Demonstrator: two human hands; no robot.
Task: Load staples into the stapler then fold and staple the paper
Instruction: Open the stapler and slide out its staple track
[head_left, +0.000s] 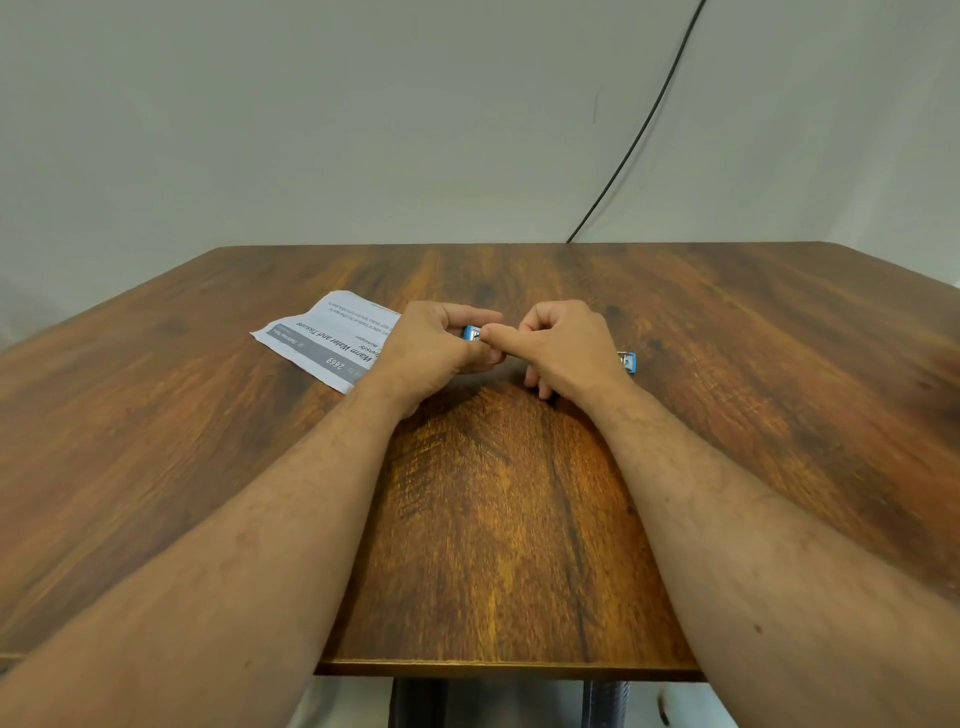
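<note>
A small blue stapler is at the table's middle, with my left hand shut around its left end. My right hand is curled beside it, and its forefinger presses on the stapler's metal part. Another blue and metal end pokes out from behind my right hand. I cannot tell whether it belongs to the same opened stapler. No staples show. A printed sheet of paper lies flat on the table to the left, its near corner under my left hand.
The wooden table stretches wide on all sides, and its front edge lies under my forearms. A black cable runs down the pale wall to the table's back edge at the right.
</note>
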